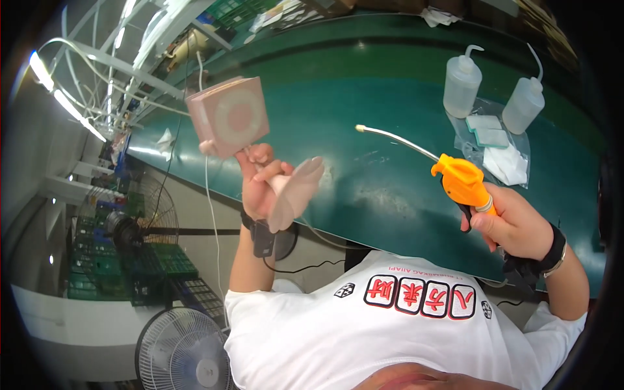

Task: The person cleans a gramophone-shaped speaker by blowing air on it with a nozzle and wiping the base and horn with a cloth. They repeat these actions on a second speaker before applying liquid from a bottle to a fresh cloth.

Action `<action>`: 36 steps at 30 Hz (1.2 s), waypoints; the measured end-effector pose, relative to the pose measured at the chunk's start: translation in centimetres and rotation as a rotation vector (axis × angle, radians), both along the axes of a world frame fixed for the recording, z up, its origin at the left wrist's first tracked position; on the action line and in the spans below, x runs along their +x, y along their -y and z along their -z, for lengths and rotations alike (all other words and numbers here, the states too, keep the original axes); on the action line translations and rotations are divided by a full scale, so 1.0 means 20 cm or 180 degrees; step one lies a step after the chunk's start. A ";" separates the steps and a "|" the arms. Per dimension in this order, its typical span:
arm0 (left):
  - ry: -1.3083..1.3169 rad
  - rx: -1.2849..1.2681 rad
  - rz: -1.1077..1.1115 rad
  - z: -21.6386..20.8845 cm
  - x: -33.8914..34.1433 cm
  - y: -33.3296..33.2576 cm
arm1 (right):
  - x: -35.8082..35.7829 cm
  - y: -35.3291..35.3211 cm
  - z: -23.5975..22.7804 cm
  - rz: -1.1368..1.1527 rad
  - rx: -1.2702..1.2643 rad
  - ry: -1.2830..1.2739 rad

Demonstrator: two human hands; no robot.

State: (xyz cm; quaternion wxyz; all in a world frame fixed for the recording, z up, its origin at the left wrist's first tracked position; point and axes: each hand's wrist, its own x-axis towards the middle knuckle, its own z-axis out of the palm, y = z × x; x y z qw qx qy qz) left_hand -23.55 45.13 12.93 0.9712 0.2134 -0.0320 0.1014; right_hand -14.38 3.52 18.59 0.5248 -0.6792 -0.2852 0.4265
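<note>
My left hand (259, 188) is closed around the slim stem of a pink stand (227, 118). At one end of the stem is a square block with a pale ring on its face; at the other is a flared round base, smeared by motion. I hold it up over the table's left edge. In my right hand (517, 221) is an orange air blow gun (461, 181) with a long, bent metal nozzle and a pale tip. The nozzle points left, towards the pink stand, but stays apart from it. My right fingers wrap its handle, partly hidden.
Two squeeze bottles, one (462, 84) beside another (524, 104), stand at the right of the green table (383, 188). Near them lie sponge pads (487, 131) and a white cloth (506, 164) on clear plastic. Fans (185, 354) and green crates (91, 266) stand at left.
</note>
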 end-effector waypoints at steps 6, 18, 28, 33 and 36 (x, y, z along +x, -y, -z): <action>0.0372 0.1070 0.0369 -0.15 0.07 0.05 | -0.06 -0.03 -0.03 -0.0606 -0.0273 0.0710; 0.0201 -0.0183 -0.0943 0.11 0.07 -0.12 | -0.24 0.00 0.04 -0.0598 -0.0716 0.1455; -0.0247 0.2390 -0.2498 0.06 0.12 0.14 | -0.26 0.02 0.08 -0.0015 -0.0257 0.1368; -0.0030 0.6449 -0.3484 0.02 0.01 0.03 | -0.23 0.08 0.08 0.0066 0.0010 0.0930; 0.0044 0.7756 -0.3433 -0.01 -0.04 0.00 | -0.22 0.11 0.08 0.0080 0.0113 0.0951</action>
